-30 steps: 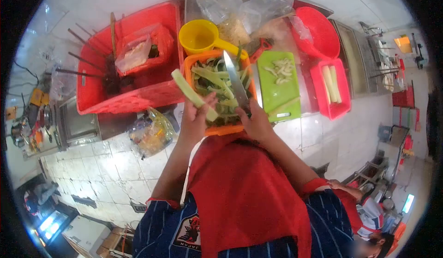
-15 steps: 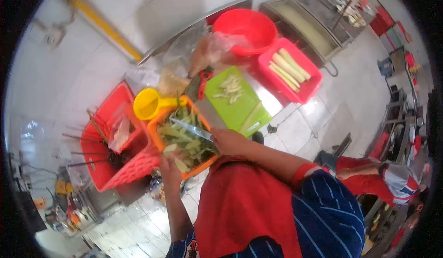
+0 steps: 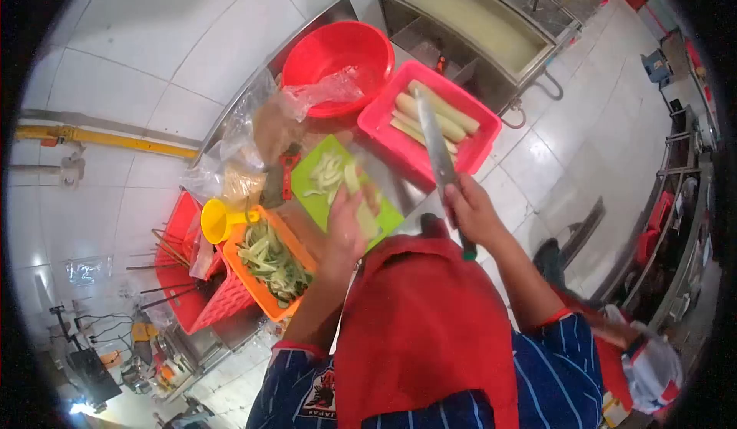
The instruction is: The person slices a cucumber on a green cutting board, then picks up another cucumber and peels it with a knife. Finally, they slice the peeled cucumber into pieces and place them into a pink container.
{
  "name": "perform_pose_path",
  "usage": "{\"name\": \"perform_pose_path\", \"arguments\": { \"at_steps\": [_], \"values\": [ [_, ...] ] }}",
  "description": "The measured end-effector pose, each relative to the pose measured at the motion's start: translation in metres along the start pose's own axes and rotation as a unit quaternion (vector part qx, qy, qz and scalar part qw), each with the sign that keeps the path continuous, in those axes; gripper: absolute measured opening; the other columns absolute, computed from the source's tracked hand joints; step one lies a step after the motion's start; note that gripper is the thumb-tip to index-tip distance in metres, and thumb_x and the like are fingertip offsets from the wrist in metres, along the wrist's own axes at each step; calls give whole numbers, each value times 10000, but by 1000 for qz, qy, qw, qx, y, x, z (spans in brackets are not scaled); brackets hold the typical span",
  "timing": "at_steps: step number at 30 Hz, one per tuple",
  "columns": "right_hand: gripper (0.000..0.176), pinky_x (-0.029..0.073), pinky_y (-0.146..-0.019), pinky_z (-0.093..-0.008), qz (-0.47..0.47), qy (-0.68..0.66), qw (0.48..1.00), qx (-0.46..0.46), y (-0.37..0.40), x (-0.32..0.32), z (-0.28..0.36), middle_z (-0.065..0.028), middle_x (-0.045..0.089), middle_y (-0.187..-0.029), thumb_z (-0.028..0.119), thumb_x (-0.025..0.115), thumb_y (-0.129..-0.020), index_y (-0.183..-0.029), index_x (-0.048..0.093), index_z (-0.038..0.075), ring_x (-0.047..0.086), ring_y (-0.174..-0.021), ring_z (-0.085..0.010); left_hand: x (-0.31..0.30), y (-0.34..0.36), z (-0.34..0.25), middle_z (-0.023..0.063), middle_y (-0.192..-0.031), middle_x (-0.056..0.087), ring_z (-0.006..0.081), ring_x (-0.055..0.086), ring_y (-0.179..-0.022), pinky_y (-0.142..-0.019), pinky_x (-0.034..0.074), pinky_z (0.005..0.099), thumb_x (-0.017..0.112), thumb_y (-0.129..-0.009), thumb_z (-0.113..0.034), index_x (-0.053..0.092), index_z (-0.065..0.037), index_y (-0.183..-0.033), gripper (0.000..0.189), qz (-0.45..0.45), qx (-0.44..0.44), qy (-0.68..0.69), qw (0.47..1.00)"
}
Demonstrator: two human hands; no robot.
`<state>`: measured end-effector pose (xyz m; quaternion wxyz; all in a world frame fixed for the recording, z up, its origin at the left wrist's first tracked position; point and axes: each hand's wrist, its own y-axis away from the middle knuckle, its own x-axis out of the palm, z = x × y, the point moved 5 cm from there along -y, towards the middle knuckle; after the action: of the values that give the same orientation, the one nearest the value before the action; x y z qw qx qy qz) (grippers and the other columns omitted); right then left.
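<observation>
My right hand (image 3: 470, 210) is closed around the handle of a kitchen knife (image 3: 435, 137). Its blade points up and away, in front of the pink tub (image 3: 480, 153) that holds several long, pale peeled vegetable stalks (image 3: 445, 105). On the green cutting board (image 3: 313, 206), my left hand (image 3: 347, 226) has its fingers around a pale green vegetable stalk (image 3: 367, 218); the hand hides part of it. Beyond that hand, a small heap of cut pale pieces (image 3: 326, 172) lies on the board. An orange container (image 3: 288, 237) of green peels and trimmings (image 3: 269, 264) stands to the left.
A red basin (image 3: 338, 53) with a plastic bag sits behind the board. A red-handled tool (image 3: 289, 172) lies beside the board, and a yellow scoop (image 3: 215, 222) rests by the orange container. Left stands a red basket (image 3: 184, 306) with sticks. Another person (image 3: 645, 364) is at lower right.
My left hand has moved from the orange container to the stalk on the board. My right hand has carried the knife from above that container rightward to the pink tub.
</observation>
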<state>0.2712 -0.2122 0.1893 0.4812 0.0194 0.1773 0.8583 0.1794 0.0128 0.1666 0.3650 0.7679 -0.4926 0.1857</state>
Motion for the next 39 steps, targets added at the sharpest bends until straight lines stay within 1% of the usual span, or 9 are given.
{"name": "perform_pose_path", "arguments": {
  "at_steps": [3, 5, 9, 12, 21, 28, 31, 33, 39],
  "values": [
    [178, 467, -614, -345, 63, -59, 992, -89, -4, 12, 39, -82, 573, -735, 168, 470, -1020, -978, 503, -1, 579, -651, -206, 98, -12, -13, 140, -1328, 534, 239, 566, -1163, -997, 477, 382, 436, -1022, -130, 332, -74, -1480, 473, 43, 64, 53, 996],
    [155, 473, -634, -374, 24, 76, 977, -196, -6, 16, 64, -115, 597, -759, 159, 489, -1011, -1000, 504, 6, 602, -687, -252, 116, -12, -16, 165, -1353, 514, 273, 548, -1205, -1033, 455, 420, 420, -1026, -137, 304, -59, -1487, 481, 21, 88, 9, 996],
    [145, 477, -659, -427, 48, 65, 970, -229, -12, 19, 91, -217, 600, -805, 135, 523, -986, -1003, 482, -3, 623, -758, -393, 121, -12, -24, 214, -1391, 481, 332, 511, -1276, -1068, 429, 477, 371, -1043, -165, 273, -23, -1490, 480, 39, 178, -40, 982],
    [339, 482, -822, -547, 72, 97, 967, -223, -20, 25, 87, -331, 616, -1020, 195, 523, -982, -1232, 495, -31, 597, -962, -514, 129, -3, -34, 218, -1389, 481, 334, 522, -1264, -1060, 437, 468, 353, -1051, -194, 276, 0, -1481, 478, 11, 194, -39, 980],
    [319, 455, -703, -609, 147, 123, 960, -203, -36, 50, 87, -340, 607, -845, 223, 520, -982, -1190, 480, -15, 594, -815, -531, 113, 0, -46, 196, -1369, 510, 317, 577, -1198, -1006, 479, 451, 363, -1064, -297, 327, 10, -1453, 497, -95, 251, -105, 958],
    [309, 440, -707, -625, 193, 119, 956, -188, -49, 55, 81, -347, 601, -836, 226, 507, -990, -1172, 465, -20, 587, -807, -539, 105, -14, -46, 188, -1389, 505, 332, 577, -1202, -986, 497, 460, 355, -1071, -315, 334, -13, -1456, 489, -147, 235, -97, 956],
    [272, 442, -708, -611, 199, 104, 959, -170, -53, 54, 79, -351, 597, -850, 214, 507, -991, -1121, 464, -21, 591, -826, -537, 107, -19, -48, 158, -1258, 559, 259, 608, -1116, -965, 509, 393, 341, -1071, -276, 411, 28, -1368, 430, -158, 236, -73, 956],
    [234, 447, -701, -587, 201, 29, 961, -188, -57, 55, 76, -340, 598, -867, 187, 513, -987, -1082, 461, -21, 591, -832, -531, 104, -23, -46, 190, -1418, 481, 359, 562, -1219, -988, 497, 463, 365, -1068, -325, 308, -23, -1479, 513, -126, 223, -86, 963],
    [215, 458, -709, -543, 212, 1, 960, -181, -66, 55, 68, -309, 597, -884, 147, 525, -978, -1094, 469, -25, 589, -848, -512, 107, -33, -46, 186, -1455, 449, 371, 499, -1290, -1049, 439, 488, 401, -1044, -390, 263, -31, -1507, 603, -107, 214, -94, 966]
  ]
}}
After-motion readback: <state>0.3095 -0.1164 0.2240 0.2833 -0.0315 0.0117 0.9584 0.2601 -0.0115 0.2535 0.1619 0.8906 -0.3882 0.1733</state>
